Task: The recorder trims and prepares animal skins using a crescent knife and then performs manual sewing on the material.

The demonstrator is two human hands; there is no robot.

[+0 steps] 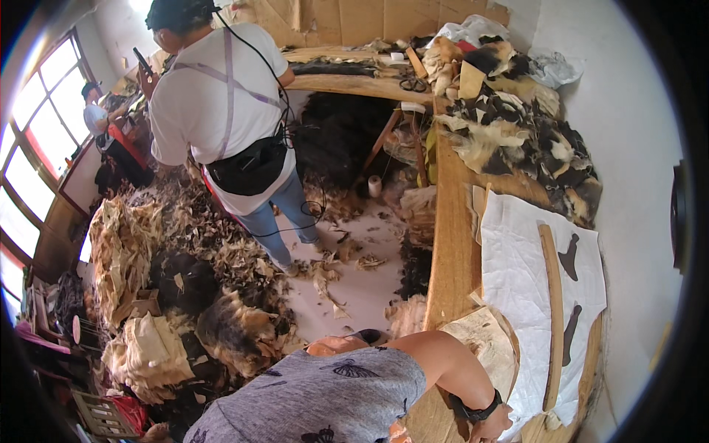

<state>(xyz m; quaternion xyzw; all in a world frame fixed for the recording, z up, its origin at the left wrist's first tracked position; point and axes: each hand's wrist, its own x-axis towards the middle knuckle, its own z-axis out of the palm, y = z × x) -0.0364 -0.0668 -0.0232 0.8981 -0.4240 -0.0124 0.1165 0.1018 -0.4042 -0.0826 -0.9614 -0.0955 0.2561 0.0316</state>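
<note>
At the lower edge, my left arm, in a grey sleeve printed with dark butterflies, bends across to the right. A black watch point(476, 408) circles its wrist. My left hand point(493, 426) reaches down over the wooden bench; the picture's edge cuts off its fingertips, so I cannot tell what they hold. Just beyond the hand lies a pale hide point(484, 336) with a curved edge. Right of it, a white cloth point(517, 258) carries a long wooden strip point(550, 310) and two dark, flat, hooked pieces, the upper point(569, 257) and the lower point(571, 336). My right hand does not show.
Fur pieces point(517, 140) are heaped on the bench's far right, against the wall. A co-worker in a white shirt point(229, 96) stands at the far bench, back toward me. Another person point(96, 114) is by the windows. Hides and fur scraps point(214, 244) cover the left floor.
</note>
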